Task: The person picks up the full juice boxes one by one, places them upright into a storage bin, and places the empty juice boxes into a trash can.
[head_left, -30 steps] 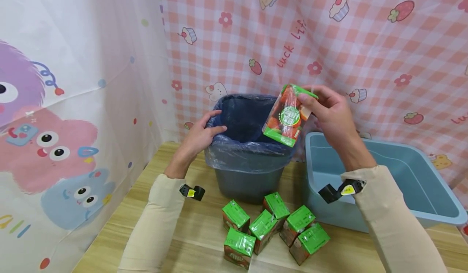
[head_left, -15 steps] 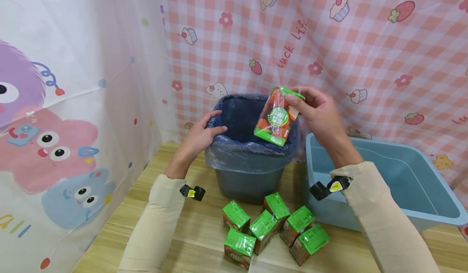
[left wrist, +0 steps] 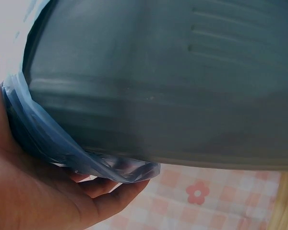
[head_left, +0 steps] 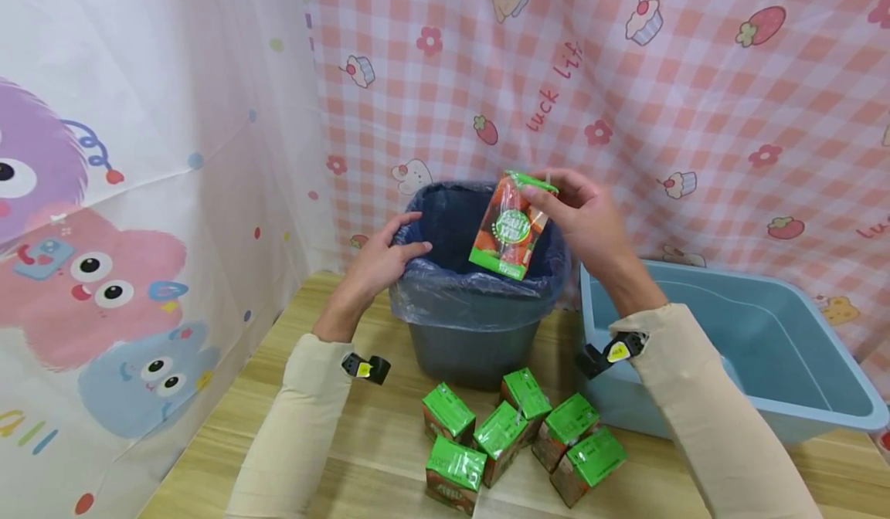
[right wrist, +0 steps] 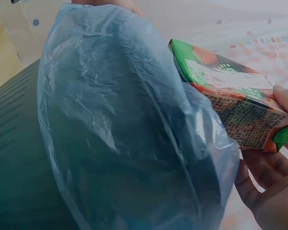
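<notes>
Grey plastic bin, blue-lined: your left hand grips its left rim. Your right hand pinches the upper end of a fruit-printed drink carton; its long axis slants down-left from that grip, lower end at the bin's mouth.

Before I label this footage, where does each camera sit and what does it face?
Head: on the head, facing forward and down at the bin; left hand, right hand, sleeves show.
Left wrist: worn there, facing the bin's side; part of left hand shows.
Right wrist: worn there, facing the liner; right hand shows, apparently left too.
Head and right wrist share the carton.
</notes>
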{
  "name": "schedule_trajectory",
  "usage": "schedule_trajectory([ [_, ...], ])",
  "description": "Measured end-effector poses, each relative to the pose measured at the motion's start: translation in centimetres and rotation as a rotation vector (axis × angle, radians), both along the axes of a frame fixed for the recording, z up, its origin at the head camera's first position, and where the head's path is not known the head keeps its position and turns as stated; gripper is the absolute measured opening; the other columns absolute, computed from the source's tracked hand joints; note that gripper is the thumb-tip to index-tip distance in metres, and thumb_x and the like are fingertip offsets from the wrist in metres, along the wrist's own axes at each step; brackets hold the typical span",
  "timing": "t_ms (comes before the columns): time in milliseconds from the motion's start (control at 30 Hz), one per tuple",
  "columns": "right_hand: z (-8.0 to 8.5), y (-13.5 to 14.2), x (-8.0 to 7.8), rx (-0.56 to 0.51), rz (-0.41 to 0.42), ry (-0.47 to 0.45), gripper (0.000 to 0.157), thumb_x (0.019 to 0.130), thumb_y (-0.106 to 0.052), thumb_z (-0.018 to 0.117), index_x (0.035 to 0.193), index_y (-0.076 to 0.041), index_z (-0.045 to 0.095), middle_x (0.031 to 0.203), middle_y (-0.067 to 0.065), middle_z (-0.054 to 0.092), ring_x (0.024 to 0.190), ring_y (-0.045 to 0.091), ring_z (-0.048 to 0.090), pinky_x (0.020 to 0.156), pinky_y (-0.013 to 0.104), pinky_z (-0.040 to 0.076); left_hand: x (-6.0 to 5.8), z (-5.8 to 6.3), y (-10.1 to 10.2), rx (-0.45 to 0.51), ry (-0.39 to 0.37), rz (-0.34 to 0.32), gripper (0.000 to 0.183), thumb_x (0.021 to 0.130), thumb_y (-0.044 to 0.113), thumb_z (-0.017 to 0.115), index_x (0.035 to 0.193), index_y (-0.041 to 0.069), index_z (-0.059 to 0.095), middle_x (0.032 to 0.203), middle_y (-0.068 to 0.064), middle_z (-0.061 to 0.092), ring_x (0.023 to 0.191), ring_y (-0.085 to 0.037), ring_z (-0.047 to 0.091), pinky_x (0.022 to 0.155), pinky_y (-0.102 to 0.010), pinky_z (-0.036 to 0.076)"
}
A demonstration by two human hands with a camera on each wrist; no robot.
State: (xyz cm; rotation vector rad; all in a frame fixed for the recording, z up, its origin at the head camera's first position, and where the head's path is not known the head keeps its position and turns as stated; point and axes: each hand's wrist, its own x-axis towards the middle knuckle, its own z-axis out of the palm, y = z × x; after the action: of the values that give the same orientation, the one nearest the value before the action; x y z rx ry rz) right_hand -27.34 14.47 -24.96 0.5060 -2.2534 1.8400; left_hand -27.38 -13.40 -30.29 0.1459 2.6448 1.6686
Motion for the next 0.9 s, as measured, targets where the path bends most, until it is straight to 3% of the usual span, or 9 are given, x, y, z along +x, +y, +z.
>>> schedule_trajectory([
  [367, -0.8, -1.0, -0.7, 0.022, 0.014, 0.041, 0.033, 0.092, -0.032, 0.071, 0.119, -0.014, 0.065, 0.111, 0.005, 0.066, 0.095, 0.021, 0.058, 0.080, 0.028, 0.051, -0.1, -0.2, 0.0, 0.003, 0.003, -0.004, 0.057, 0.097, 0.035, 0.060, 0.150, 0.026, 0.041, 0.162, -0.005, 0.026, 0.147, -0.030, 0.026, 0.117, -0.059, 0.020],
  [667, -1.1, -1.7, -0.9, 0.083, -0.023, 0.031, 0.044, 0.091, -0.037, 0.072, 0.127, -0.017, 0.056, 0.115, 0.007, 0.065, 0.092, 0.020, 0.060, 0.080, 0.031, 0.050, -0.1, -0.2, 0.0, -0.003, -0.002, -0.002, 0.057, 0.097, 0.036, 0.060, 0.150, 0.027, 0.041, 0.162, -0.004, 0.026, 0.147, -0.030, 0.026, 0.117, -0.059, 0.019],
  [900, -1.5, -2.2, -1.2, 0.046, 0.027, 0.070, 0.047, 0.092, -0.025, 0.072, 0.133, -0.016, 0.051, 0.106, 0.009, 0.064, 0.086, 0.021, 0.060, 0.076, 0.032, 0.051, -0.1, -0.1, 0.0, 0.001, -0.002, -0.005, 0.058, 0.097, 0.036, 0.060, 0.151, 0.026, 0.041, 0.162, -0.004, 0.026, 0.147, -0.030, 0.026, 0.117, -0.059, 0.019],
])
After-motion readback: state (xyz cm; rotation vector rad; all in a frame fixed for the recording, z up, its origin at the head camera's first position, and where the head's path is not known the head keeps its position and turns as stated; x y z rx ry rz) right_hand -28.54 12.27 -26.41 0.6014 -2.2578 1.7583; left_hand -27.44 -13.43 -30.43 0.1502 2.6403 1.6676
